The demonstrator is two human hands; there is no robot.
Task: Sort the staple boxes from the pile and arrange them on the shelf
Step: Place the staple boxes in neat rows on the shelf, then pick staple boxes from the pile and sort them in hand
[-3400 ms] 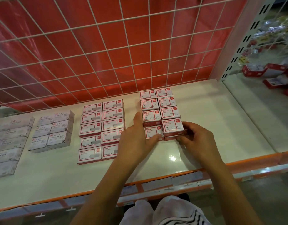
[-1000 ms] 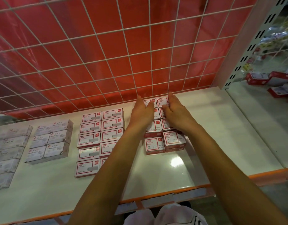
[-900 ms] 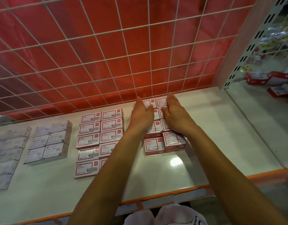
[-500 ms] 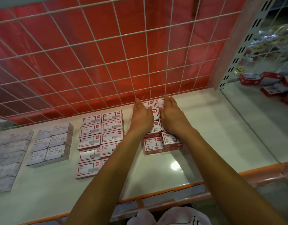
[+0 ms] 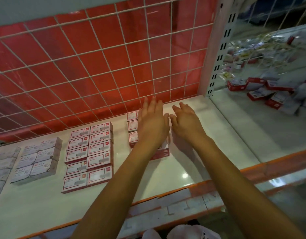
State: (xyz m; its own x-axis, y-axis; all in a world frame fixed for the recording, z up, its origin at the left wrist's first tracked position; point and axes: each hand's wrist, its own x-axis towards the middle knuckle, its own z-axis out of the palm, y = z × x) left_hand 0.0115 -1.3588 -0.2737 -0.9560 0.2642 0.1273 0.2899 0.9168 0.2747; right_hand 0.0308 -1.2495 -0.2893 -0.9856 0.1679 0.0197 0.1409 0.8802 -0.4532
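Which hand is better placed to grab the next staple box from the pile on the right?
Right. The right hand hovers open over bare shelf, on the side nearest the pile; the left hand is over the arranged staple boxes and would likely have to cross.

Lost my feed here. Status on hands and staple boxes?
Left hand open, over the rightmost staple boxes. Right hand open, beside them above shelf. Nothing blocking.

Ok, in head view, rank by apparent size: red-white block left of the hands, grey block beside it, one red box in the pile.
1. Red-white block
2. Grey block
3. Red box, though it lies farther off, which shrinks it.
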